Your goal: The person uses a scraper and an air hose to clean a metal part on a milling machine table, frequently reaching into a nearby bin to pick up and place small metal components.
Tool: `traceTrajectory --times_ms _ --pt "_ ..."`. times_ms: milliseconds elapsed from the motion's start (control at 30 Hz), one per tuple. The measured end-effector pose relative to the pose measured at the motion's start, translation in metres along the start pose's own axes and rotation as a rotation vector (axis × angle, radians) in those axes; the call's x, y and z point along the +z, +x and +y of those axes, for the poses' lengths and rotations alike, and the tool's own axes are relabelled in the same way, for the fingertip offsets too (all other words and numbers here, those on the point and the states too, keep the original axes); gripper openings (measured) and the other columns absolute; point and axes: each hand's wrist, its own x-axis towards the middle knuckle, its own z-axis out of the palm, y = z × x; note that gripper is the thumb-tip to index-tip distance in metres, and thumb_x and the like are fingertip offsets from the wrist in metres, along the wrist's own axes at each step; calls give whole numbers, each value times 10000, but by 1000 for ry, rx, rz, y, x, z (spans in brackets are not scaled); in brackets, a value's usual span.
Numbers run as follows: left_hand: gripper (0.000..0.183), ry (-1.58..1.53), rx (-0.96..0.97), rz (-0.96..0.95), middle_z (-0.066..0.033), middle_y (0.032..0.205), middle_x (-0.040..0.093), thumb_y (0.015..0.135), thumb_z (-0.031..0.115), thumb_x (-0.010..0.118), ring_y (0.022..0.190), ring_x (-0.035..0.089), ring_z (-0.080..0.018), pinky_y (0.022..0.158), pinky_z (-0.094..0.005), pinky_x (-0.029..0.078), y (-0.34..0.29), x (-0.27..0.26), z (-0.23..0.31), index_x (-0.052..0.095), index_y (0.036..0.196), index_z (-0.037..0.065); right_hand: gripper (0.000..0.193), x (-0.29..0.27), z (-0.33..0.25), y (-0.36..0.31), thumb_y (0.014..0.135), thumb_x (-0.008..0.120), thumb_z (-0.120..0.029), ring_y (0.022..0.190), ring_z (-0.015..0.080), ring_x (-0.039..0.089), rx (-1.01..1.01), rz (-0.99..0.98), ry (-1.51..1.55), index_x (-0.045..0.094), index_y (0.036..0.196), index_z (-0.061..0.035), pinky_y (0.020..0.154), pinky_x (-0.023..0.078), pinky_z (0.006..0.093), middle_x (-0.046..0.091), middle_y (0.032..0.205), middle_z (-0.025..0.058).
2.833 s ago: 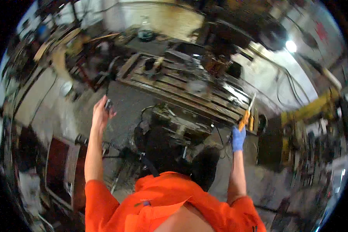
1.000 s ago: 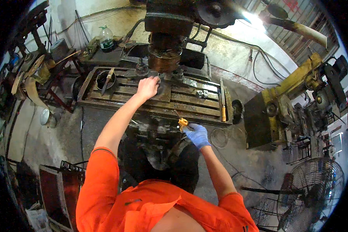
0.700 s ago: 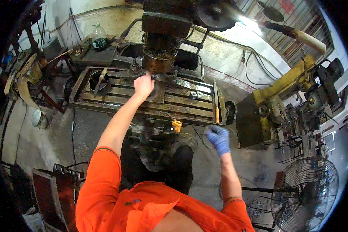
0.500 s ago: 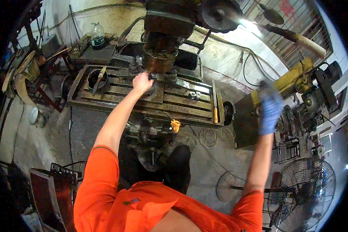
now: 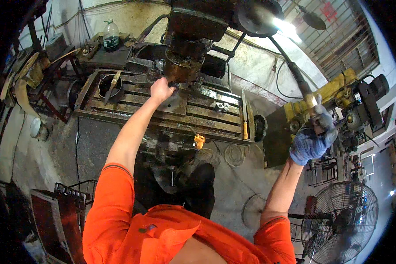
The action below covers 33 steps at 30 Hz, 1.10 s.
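My left hand (image 5: 162,89) is bare and closed at the spindle (image 5: 182,64) of a heavy, oily machine. Its fingers wrap a small dark part whose shape I cannot make out. Below lies the slotted metal table (image 5: 158,115). My right hand (image 5: 312,140), in a blue knitted glove with a dirty grey palm, is out to the right. It is closed round the pale end of a long dark lever (image 5: 298,78) that slants down from the machine's head; the fingers partly hide the handle.
On the table are a round pot (image 5: 104,90) with a brush (image 5: 113,84) across it, a small metal block (image 5: 221,107) and a yellow-handled tool (image 5: 245,128). An orange-yellow part (image 5: 199,141) hangs at its front edge. A fan (image 5: 341,224) stands lower right, a bottle (image 5: 110,36) far left.
The lever has swung downward, its end now at my right hand. My right hand has turned and closed on it, slightly lower. My left hand has stayed at the spindle.
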Motion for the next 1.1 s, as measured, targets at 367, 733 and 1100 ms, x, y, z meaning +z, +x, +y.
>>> traceTrajectory --times_ms 367,733,1100 --pt "339 26 39 57 -201 797 621 653 289 711 802 598 -353 698 -426 481 1 6 4 607 740 -21 441 -1 6 -12 883 392 -358 934 333 557 97 111 -68 593 861 33 928 347 444 619 913 162" --pt "436 126 190 227 -125 876 630 741 296 638 803 609 -297 684 -408 485 -47 -89 -41 539 1141 153 407 -3 6 -10 895 397 -348 942 286 546 105 9 32 566 786 6 989 293 501 608 901 156" --pt "362 552 120 183 -195 772 618 804 247 558 756 608 -321 678 -404 464 -86 -155 -139 544 1110 54 373 8 4 -4 931 323 -233 891 254 563 -26 10 -175 552 796 28 852 428 406 609 874 148"
